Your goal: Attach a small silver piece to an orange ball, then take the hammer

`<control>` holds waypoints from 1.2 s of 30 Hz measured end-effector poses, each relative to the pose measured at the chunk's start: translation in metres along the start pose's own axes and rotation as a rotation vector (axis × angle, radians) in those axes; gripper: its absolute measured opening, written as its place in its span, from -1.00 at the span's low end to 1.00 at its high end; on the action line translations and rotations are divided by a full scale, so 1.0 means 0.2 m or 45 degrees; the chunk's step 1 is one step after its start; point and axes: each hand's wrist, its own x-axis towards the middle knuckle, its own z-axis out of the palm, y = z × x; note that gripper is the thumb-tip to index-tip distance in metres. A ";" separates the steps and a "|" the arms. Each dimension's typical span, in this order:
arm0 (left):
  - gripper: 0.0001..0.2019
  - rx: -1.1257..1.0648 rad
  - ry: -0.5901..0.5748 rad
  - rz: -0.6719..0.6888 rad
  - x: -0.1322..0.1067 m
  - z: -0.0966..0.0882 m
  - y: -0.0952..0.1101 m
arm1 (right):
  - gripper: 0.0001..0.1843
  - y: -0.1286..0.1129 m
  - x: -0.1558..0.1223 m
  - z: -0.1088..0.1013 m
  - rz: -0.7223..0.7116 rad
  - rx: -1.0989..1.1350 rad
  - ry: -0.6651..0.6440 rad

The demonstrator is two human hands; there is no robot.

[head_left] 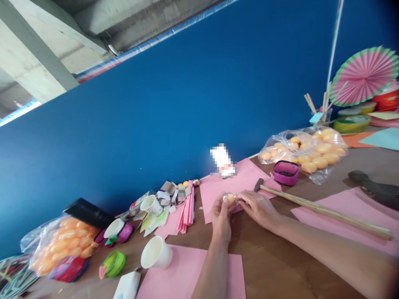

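Observation:
My left hand [220, 214] is closed around a small orange ball [230, 199], gripped in its fingers over the table's middle. Shiny, foil-like wrapping [236, 198] shows at the ball's edge; its exact material is too small to tell. From the right, my right hand [257, 207] pinches at this wrapping with bent fingers. Behind both hands lies a pink paper sheet [218, 191]. A hammer [324, 209] with a wooden handle rests just right of my right hand, its head on the pink paper.
Clear bags of orange balls [321, 151] sit at the right and left. A white paper cup [156, 252] stands on pink paper front left. Small boxes [182, 193], a silver ball [196, 182] and a purple container [286, 172] lie near the blue wall [156, 124].

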 end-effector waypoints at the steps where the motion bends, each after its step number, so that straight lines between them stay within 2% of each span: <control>1: -0.67 0.002 0.000 0.000 0.00 0.00 0.00 | -0.86 0.00 0.00 0.00 0.003 -0.002 -0.006; 17: -0.69 0.007 -0.037 0.019 0.00 0.00 0.00 | -0.86 0.00 0.00 0.00 -0.021 0.000 0.018; 36: -0.64 0.012 0.017 -0.002 0.00 0.01 0.00 | -0.85 0.00 0.00 0.00 -0.003 -0.010 -0.006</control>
